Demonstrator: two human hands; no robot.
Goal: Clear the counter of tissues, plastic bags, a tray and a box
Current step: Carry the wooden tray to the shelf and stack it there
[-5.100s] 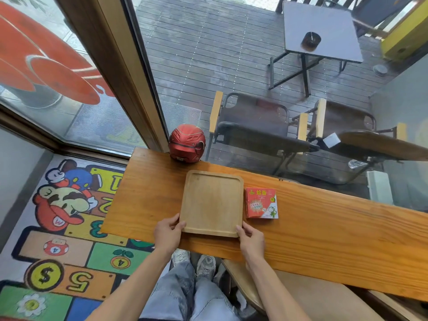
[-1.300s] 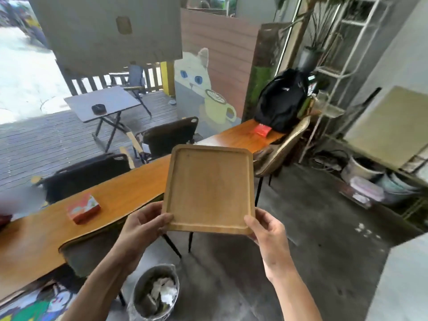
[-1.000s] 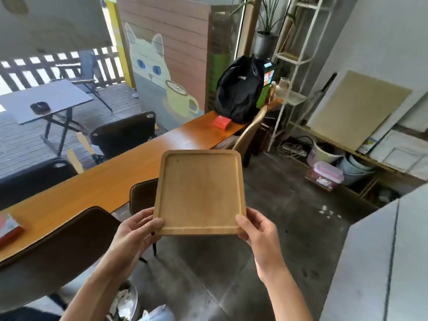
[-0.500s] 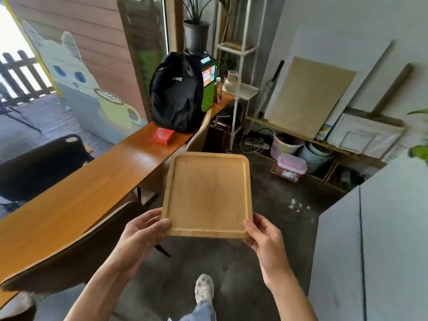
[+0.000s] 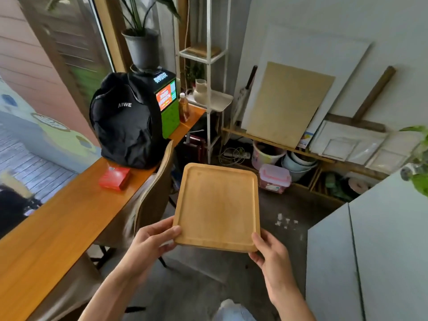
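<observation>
A person carries a wooden tray (image 5: 217,205) in both hands, held out over a grey concrete floor (image 5: 196,281) and clear of the long wooden counter (image 5: 58,228). The left hand (image 5: 148,244) grips the tray's near left corner, thumb lying on the rim and fingers curled underneath. The right hand (image 5: 269,251) grips the near right corner, thumb pressed on the rim's edge and fingers tucked below, out of sight. The tray is held roughly level, its recessed face up with nothing on it.

To the left of the tray, the counter runs away toward a window. A red box (image 5: 114,178) lies flat on the counter, well apart from the tray and just in front of a black backpack (image 5: 125,121) that stands upright on the counter's far end. Beside the backpack stands a green device with a lit screen (image 5: 168,105) and a bottle of amber liquid (image 5: 183,107). A brown chair (image 5: 150,198) sits pushed in at the counter, its back between counter and tray.

Beyond the tray, a white metal shelf (image 5: 208,72) rises against the wall, with boards (image 5: 289,103) leaning to its right and buckets (image 5: 268,155) and a pink-lidded container (image 5: 274,178) on the floor below. A pale cabinet (image 5: 370,251) stands to the right of the tray.
</observation>
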